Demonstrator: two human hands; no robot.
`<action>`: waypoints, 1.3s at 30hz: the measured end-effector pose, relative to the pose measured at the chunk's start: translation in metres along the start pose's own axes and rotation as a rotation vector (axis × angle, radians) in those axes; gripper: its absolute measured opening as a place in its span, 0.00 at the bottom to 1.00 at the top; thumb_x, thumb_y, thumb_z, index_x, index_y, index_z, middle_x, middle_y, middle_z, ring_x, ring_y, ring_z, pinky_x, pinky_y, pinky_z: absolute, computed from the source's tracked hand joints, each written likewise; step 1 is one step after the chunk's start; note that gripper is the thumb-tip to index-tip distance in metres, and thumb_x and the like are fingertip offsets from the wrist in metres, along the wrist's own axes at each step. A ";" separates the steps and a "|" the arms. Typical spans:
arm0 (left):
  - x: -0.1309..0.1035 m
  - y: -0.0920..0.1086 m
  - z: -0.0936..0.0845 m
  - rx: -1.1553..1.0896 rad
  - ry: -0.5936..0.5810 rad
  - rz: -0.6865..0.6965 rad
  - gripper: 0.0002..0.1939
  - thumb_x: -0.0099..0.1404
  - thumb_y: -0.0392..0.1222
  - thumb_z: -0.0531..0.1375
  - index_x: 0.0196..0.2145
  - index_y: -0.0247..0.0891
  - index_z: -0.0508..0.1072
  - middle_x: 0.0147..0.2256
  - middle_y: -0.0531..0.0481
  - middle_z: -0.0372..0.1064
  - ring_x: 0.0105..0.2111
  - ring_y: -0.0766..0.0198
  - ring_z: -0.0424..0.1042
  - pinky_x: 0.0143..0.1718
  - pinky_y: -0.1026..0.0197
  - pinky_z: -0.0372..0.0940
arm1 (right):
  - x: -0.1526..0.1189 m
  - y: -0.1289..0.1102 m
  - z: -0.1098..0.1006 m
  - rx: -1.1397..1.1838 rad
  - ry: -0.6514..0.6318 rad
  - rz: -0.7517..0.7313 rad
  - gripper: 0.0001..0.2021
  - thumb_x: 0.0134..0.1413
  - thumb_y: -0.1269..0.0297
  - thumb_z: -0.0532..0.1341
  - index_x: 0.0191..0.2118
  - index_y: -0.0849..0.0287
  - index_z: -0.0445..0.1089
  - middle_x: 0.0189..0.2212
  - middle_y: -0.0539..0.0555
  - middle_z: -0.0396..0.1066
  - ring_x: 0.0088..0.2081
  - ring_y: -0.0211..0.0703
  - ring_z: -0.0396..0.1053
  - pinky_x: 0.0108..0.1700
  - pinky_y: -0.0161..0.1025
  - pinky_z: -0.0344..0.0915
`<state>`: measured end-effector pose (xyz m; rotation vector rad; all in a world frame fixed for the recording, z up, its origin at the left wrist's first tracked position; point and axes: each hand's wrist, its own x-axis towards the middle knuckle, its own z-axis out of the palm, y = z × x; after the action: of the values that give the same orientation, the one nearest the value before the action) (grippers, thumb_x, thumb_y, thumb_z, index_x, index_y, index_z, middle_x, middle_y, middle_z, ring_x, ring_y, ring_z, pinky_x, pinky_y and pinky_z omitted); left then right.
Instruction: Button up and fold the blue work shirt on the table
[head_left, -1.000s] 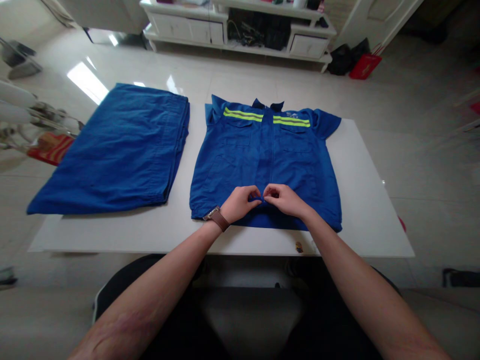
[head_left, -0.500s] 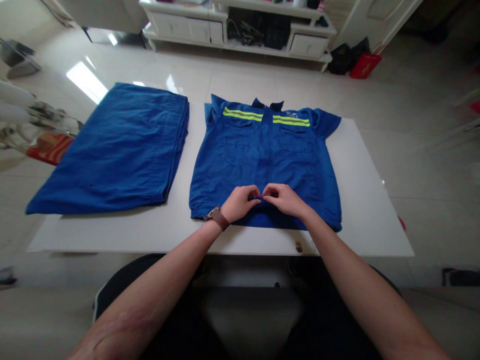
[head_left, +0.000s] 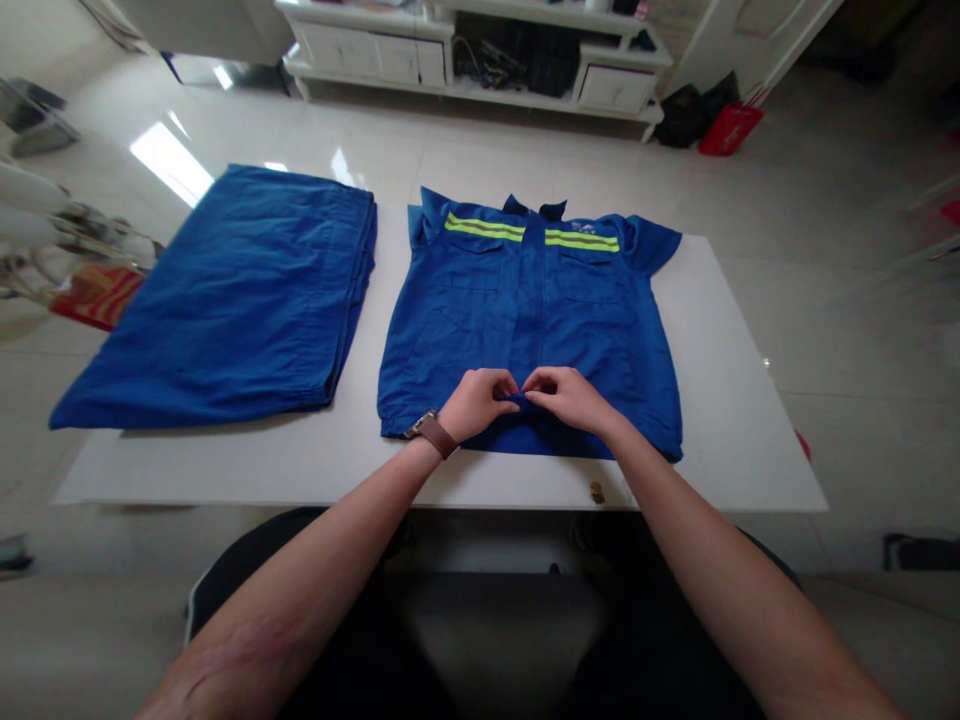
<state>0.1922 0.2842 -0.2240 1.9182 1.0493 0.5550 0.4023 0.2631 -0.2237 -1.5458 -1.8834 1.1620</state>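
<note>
Blue shirt [head_left: 525, 310] flat on white table [head_left: 720, 400], left hand [head_left: 480, 402] and right hand [head_left: 571, 398] pinching its front placket near hem

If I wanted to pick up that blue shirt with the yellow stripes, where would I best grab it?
Probably at the two shoulders, reaching in from either side. The blue shirt lies flat and face up on the white table, sleeves spread, so its shoulders are free. Both the left hand and the right hand already pinch the front opening near the hem.
</note>
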 end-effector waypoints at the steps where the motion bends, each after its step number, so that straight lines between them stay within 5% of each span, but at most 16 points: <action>1: 0.000 -0.001 -0.001 -0.004 -0.006 -0.003 0.08 0.55 0.35 0.72 0.35 0.38 0.80 0.32 0.51 0.79 0.35 0.61 0.76 0.38 0.61 0.68 | 0.000 0.000 0.000 0.007 0.005 0.013 0.10 0.54 0.62 0.63 0.40 0.59 0.78 0.31 0.52 0.77 0.33 0.41 0.71 0.37 0.37 0.64; 7: 0.000 -0.005 -0.003 -0.002 -0.044 -0.003 0.06 0.54 0.35 0.73 0.31 0.38 0.83 0.31 0.51 0.78 0.32 0.62 0.76 0.37 0.61 0.70 | 0.000 -0.002 -0.001 0.060 -0.045 0.080 0.11 0.51 0.63 0.63 0.38 0.60 0.80 0.30 0.52 0.77 0.33 0.41 0.71 0.37 0.37 0.64; 13: -0.001 -0.005 -0.003 0.028 0.009 0.047 0.05 0.54 0.36 0.73 0.30 0.39 0.83 0.44 0.47 0.78 0.39 0.61 0.76 0.40 0.61 0.70 | -0.001 -0.007 -0.002 0.140 -0.106 0.056 0.09 0.50 0.62 0.62 0.33 0.60 0.78 0.30 0.52 0.77 0.34 0.41 0.71 0.38 0.38 0.64; 19: -0.002 -0.003 -0.002 0.060 -0.138 0.025 0.04 0.59 0.35 0.69 0.33 0.37 0.80 0.31 0.53 0.77 0.32 0.63 0.74 0.36 0.62 0.65 | -0.001 -0.008 -0.001 0.189 -0.127 0.060 0.10 0.50 0.59 0.63 0.33 0.60 0.75 0.26 0.49 0.72 0.30 0.38 0.67 0.34 0.37 0.61; 26: -0.006 -0.005 0.004 0.010 -0.172 0.077 0.19 0.59 0.30 0.66 0.48 0.39 0.72 0.34 0.55 0.75 0.34 0.63 0.74 0.35 0.64 0.64 | -0.001 -0.004 -0.002 0.058 -0.039 0.064 0.11 0.55 0.58 0.60 0.33 0.59 0.75 0.28 0.52 0.75 0.31 0.41 0.69 0.35 0.38 0.62; 39: -0.007 -0.002 0.009 0.204 -0.229 0.085 0.18 0.64 0.34 0.64 0.51 0.39 0.67 0.39 0.49 0.76 0.40 0.57 0.76 0.38 0.61 0.64 | -0.002 -0.002 0.000 -0.023 -0.028 0.032 0.12 0.61 0.60 0.58 0.35 0.59 0.77 0.32 0.52 0.77 0.34 0.41 0.70 0.38 0.39 0.63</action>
<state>0.1933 0.2744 -0.2302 2.1548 0.9083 0.2738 0.4018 0.2617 -0.2215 -1.5849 -1.9033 1.1861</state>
